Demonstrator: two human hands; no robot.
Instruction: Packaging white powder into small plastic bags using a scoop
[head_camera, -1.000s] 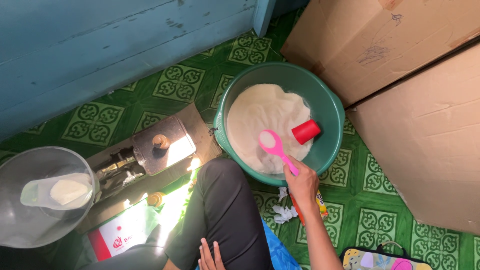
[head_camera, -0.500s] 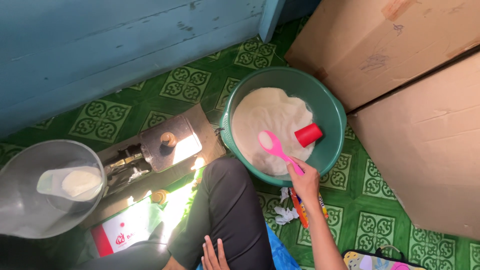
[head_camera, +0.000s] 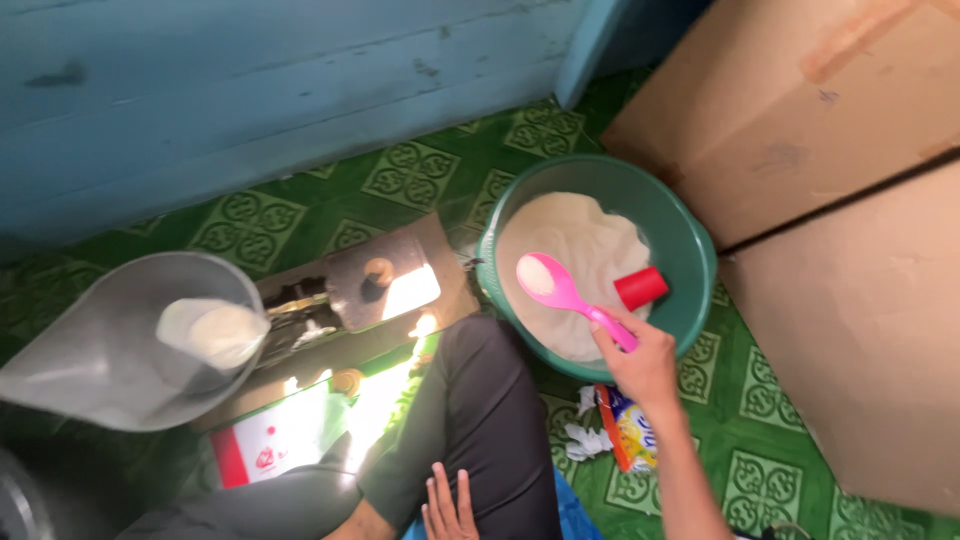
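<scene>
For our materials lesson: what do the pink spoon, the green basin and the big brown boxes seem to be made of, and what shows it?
Spoon: likely plastic, with uniform bright pink colour and a smooth moulded shape. Basin: probably plastic too, with an even green colour and a smooth rolled rim. Boxes: cardboard, judging by the matt brown faces with scuffs and a strip of tape.

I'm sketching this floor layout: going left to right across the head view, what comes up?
Clear scale pan holding a white mound → metal scale body → pink spoon in the right hand → red cup → cardboard boxes.
</scene>
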